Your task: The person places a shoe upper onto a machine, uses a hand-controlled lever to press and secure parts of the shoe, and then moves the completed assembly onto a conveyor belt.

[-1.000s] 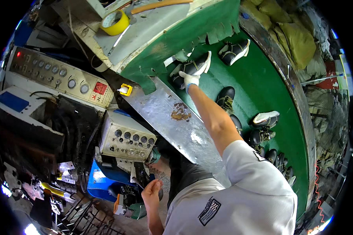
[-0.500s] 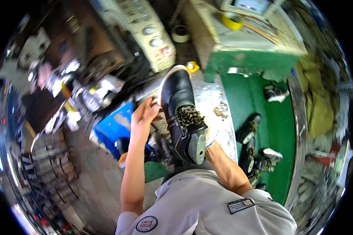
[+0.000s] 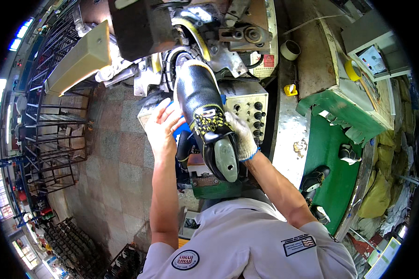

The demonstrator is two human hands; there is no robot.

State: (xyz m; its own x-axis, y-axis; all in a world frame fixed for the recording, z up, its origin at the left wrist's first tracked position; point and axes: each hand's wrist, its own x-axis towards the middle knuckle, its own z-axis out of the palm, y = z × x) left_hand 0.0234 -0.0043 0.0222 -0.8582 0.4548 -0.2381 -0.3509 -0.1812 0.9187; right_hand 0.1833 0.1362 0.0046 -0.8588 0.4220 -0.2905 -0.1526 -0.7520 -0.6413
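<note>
A black leather shoe (image 3: 196, 93) with black-and-yellow laces is stretched over a grey-green shoe last (image 3: 226, 160). Its toe points away from me, against the metal jaws of a shoe machine (image 3: 198, 39); whether it touches them I cannot tell. My right hand (image 3: 241, 138), in a white knit glove, grips the shoe at its right rear side, with some fingers hidden by it. On the other side is my bare left hand (image 3: 164, 128), open, fingers apart and their tips close to the shoe's left edge.
A knob panel (image 3: 246, 111) stands right of the shoe. Beyond it, a bench (image 3: 326, 56) carries yellow tape (image 3: 353, 69). Several black shoes (image 3: 315, 178) lie in a green trough (image 3: 333, 153). Dark racks (image 3: 56, 135) stand at left, and a cream housing (image 3: 81, 58) juts out near the machine.
My view has swung left, toward the machine. The shoe has come up to the machine's jaws with my right hand on it. My left hand remains open beside the shoe.
</note>
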